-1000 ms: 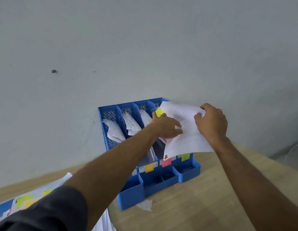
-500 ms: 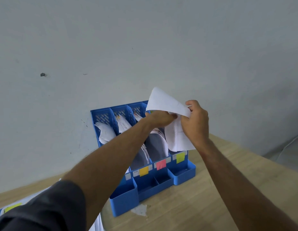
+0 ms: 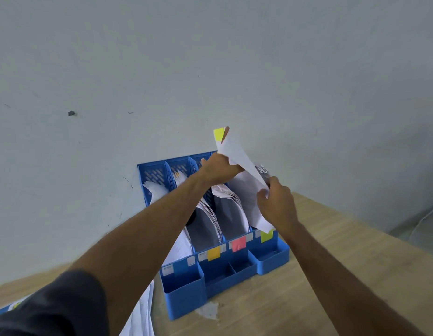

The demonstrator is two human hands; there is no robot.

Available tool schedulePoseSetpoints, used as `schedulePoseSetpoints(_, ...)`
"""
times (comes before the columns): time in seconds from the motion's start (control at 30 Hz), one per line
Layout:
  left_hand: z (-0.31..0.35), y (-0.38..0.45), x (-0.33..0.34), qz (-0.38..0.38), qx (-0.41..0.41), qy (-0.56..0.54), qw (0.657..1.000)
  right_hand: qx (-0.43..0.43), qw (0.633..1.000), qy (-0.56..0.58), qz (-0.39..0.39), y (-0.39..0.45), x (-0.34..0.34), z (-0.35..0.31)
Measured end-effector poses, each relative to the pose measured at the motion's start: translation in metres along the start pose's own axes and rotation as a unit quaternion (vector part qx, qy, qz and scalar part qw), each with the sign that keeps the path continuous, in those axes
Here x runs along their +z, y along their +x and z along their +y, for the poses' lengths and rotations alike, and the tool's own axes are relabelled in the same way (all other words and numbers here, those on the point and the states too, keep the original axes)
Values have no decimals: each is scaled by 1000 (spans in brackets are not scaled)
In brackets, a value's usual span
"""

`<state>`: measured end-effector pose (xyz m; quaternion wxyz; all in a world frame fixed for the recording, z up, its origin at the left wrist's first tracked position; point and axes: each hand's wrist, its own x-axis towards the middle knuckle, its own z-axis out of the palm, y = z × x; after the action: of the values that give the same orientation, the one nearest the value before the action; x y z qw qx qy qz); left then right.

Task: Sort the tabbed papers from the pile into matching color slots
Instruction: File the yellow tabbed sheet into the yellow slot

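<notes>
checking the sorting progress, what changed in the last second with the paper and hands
Both hands, left and right, turned the paper from lying spread over the organizer to standing on edge, its yellow tab now on top, its lower end at the yellow-labelled slot. The right hand dropped lower. Both kept their grip; the filed papers stayed.
</notes>
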<state>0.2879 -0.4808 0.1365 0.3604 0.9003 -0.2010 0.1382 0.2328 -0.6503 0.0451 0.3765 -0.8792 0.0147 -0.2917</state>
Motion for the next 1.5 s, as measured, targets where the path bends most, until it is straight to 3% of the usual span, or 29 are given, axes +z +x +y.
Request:
schedulePoseSetpoints(0.17, 7, -6, -7, 53, 69, 71, 994, 2, 999, -40, -16, -1, -4, 0)
schedulePoseSetpoints(0.27, 13, -7, -8, 73, 79, 170, 980, -2, 996, -73, -51, 0, 2, 3)
schedulePoseSetpoints(0.37, 9, -6, -5, 60, 70, 295, 951, 14, 994, -93, -50, -5, 3, 5)
schedulePoseSetpoints(0.5, -2, -9, -2, 3, 70, 380, 922, 16, 993, -119, -16, -9, 2, 9)
schedulePoseSetpoints(0.6, -4, -12, 2, -24, 100, 492, 865, 24, 990, -139, -21, -4, 5, 14)
schedulePoseSetpoints(0.67, -1, -15, 5, 4, 107, 521, 847, 3, 990, -142, -1, -2, 9, 15)
schedulePoseSetpoints(0.77, 4, -17, 8, 47, 88, 500, 860, 0, 986, -163, -19, -5, 13, 14)
schedulePoseSetpoints(0.87, 2, -17, 13, 26, 69, 478, 875, 28, 971, -224, -75, -12, 11, 16)
schedulePoseSetpoints(1.03, -1, -17, 14, -63, 87, 405, 908, 25, 980, -195, -2, -11, 10, 19)
schedulePoseSetpoints(1.17, 4, -16, 15, -113, 92, 309, 940, 42, 983, -181, 5, -9, 6, 21)
schedulePoseSetpoints(1.3, 6, -15, 17, -110, 100, 311, 939, 6, 996, -91, 14, -4, 0, 11)
schedulePoseSetpoints(1.37, 4, -14, 18, -111, 106, 317, 936, -21, 990, -136, -24, -1, 2, 8)
schedulePoseSetpoints(1.5, -7, -12, 18, -109, 108, 315, 937, -18, 979, -203, -13, -2, 6, 13)
